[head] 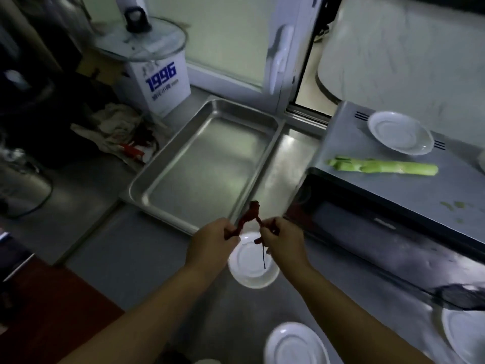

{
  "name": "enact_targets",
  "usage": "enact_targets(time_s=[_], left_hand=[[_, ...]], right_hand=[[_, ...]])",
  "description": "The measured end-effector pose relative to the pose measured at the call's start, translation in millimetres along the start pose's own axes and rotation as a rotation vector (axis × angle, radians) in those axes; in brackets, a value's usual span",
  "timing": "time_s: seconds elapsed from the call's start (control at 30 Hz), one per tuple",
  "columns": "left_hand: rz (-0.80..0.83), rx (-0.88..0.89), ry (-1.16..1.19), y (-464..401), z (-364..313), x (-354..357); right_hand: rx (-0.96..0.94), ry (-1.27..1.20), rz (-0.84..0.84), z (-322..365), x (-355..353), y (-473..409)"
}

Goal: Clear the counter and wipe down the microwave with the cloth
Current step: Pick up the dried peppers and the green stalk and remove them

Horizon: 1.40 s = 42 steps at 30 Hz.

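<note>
Both hands are raised over a white plate (253, 261) on the steel counter (136, 271). The left hand (214, 239) and the right hand (282, 239) each pinch one end of a red dried chili (252, 214); each grip is closed on it. The microwave (393, 206) stands to the right, with a green stalk (383, 167) on top. A crumpled cloth (115, 127) lies left of the empty steel tray (204, 164).

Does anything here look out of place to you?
Yes: a green vegetable stalk lies bare on top of the microwave, beside a white plate, with green scraps scattered nearby. Food normally wouldn't sit there.
</note>
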<state>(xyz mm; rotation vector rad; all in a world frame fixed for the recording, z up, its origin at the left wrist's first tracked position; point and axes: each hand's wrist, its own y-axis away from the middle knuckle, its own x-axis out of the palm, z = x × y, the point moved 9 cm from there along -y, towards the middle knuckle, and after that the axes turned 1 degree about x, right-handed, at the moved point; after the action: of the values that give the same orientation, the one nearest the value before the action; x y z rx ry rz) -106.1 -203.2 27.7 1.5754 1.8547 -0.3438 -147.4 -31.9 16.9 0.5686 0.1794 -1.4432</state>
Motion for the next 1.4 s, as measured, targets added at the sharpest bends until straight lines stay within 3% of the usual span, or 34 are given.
enact_targets(time_s=[0.2, 0.4, 0.6, 0.87, 1.2, 1.4], left_hand=[[-0.016, 0.013, 0.020, -86, 74, -109], [-0.152, -0.047, 0.014, -154, 153, -223], [-0.259, -0.054, 0.006, -206, 185, -279], [-0.251, -0.056, 0.045, -253, 197, -288], [-0.116, 0.076, -0.173, -297, 166, -264], [-0.148, 0.146, -0.170, -288, 145, -259]], right_hand=[[0.098, -0.156, -0.029, 74, 123, -53], [0.155, -0.203, 0.002, 144, 248, -103], [0.148, -0.153, -0.033, 199, 314, -175], [0.135, -0.005, -0.085, 213, 321, -227], [0.116, 0.084, -0.204, 181, 258, -206], [0.107, 0.141, -0.260, 174, 222, -181]])
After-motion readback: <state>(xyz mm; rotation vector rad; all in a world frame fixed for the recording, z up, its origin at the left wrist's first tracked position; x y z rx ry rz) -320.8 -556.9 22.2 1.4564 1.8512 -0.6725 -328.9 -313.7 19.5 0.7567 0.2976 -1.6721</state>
